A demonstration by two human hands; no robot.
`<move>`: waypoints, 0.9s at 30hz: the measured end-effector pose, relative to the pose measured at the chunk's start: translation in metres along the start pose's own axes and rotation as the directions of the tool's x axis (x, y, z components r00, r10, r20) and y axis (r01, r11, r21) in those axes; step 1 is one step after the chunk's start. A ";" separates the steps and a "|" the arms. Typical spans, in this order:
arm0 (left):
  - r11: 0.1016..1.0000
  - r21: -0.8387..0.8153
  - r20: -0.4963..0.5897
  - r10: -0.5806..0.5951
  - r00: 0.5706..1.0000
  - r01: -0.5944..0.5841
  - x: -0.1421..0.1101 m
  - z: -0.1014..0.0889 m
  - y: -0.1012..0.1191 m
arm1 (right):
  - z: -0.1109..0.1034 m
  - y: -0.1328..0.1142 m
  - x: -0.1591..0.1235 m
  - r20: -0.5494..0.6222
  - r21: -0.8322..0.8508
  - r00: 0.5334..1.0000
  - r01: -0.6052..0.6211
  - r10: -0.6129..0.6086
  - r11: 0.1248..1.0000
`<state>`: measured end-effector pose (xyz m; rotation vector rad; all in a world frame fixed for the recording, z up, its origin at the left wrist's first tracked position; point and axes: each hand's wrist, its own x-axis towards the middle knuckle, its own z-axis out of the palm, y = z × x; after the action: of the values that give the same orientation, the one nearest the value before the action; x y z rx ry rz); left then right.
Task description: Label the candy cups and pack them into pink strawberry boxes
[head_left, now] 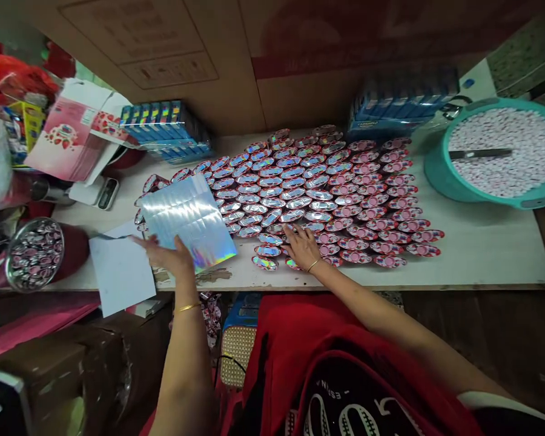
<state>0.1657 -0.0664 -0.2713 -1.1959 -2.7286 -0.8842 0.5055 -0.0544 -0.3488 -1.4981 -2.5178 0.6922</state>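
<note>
Rows of small oval red-edged packs (354,243) cover the middle of the table; many on the left have shiny silvery tops, those on the right pink ones. My right hand (303,247) rests on packs at the front of the rows, fingers spread; its fingertips partly hide what they touch. A silvery rainbow-gleaming sheet (188,221) lies over the left end of the rows. My left hand (169,255) is over that sheet's lower left edge, thumb apart and fingers stretched leftward, slightly blurred. Just past its fingertips lies a white paper sheet (122,266), overhanging the front edge.
A teal tub (442,175) of small white-pink pieces stands right, a dark flat tool (481,154) across it. At left are a round container (75,248) of packs, a small scale (106,194) and pink cartons (68,130). Blue wrapped boxes (163,130) and a large cardboard box (227,54) line the back.
</note>
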 end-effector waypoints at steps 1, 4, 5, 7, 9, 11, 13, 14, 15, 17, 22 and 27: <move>0.994 -0.092 0.071 0.068 0.995 -0.061 -0.012 0.010 0.012 | 0.000 0.000 0.000 -0.001 0.001 1.000 -0.001 0.001 1.000; 0.934 -0.325 0.293 0.245 0.924 -0.145 -0.062 0.047 0.055 | 0.000 0.000 0.000 -0.002 0.007 1.000 0.000 0.000 1.000; 0.919 -0.363 0.343 0.288 0.894 -0.157 -0.079 0.059 0.069 | 0.001 0.000 0.000 -0.002 0.010 1.000 0.002 -0.002 1.000; 0.907 -0.383 0.377 0.326 0.867 -0.174 -0.108 0.075 0.093 | 0.001 0.000 0.000 -0.004 0.017 1.000 0.002 -0.002 1.000; 0.914 -0.363 0.372 0.322 0.870 -0.183 -0.126 0.084 0.109 | 0.000 0.000 0.001 -0.006 0.022 1.000 0.000 0.001 1.000; 0.928 -0.318 0.375 0.312 0.873 -0.195 -0.134 0.088 0.118 | -0.001 -0.001 0.001 -0.005 0.026 1.000 -0.004 0.004 1.000; 0.944 -0.256 0.391 0.297 0.871 -0.207 -0.137 0.092 0.122 | -0.002 -0.001 0.001 -0.001 0.030 1.000 -0.009 0.009 1.000; 0.952 -0.228 0.401 0.284 0.871 -0.205 -0.137 0.094 0.122 | -0.002 -0.001 0.001 0.002 0.033 1.000 -0.011 0.011 0.999; 0.959 -0.203 0.410 0.268 0.872 -0.198 -0.137 0.096 0.122 | -0.002 0.000 0.001 0.006 0.036 1.000 -0.011 0.011 0.999; 0.969 -0.171 0.428 0.236 0.873 -0.178 -0.136 0.101 0.119 | -0.002 0.000 0.002 0.015 0.040 1.000 -0.011 0.011 0.999; 0.978 -0.122 0.440 0.207 0.874 -0.171 -0.134 0.107 0.114 | -0.002 0.002 0.002 0.017 0.038 0.999 -0.030 0.029 0.999; 0.983 -0.069 0.437 0.181 0.881 -0.168 -0.136 0.110 0.115 | -0.003 0.003 0.001 0.018 0.045 0.999 -0.035 0.034 0.998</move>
<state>0.3614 -0.0385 -0.3409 -1.8163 -2.8696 -0.7019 0.5082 -0.0512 -0.3471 -1.5301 -2.4771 0.7653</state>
